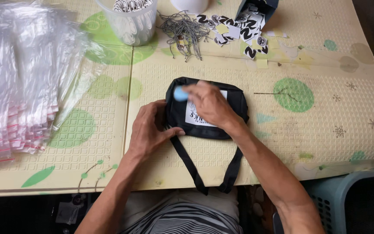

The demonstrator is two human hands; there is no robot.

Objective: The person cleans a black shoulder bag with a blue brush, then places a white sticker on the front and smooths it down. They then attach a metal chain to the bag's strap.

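A small black fabric bag with a white label and two black straps lies flat on the cream mat in front of me. My left hand presses on the bag's left edge, thumb on the fabric. My right hand rests over the label and holds a small light-blue object, blurred, against the bag's upper left part. The straps hang over the near edge of the surface.
A stack of clear plastic zip bags lies at the left. At the back stand a clear cup of black-and-white tags, a bundle of strings and loose tags. A grey-blue basket sits lower right.
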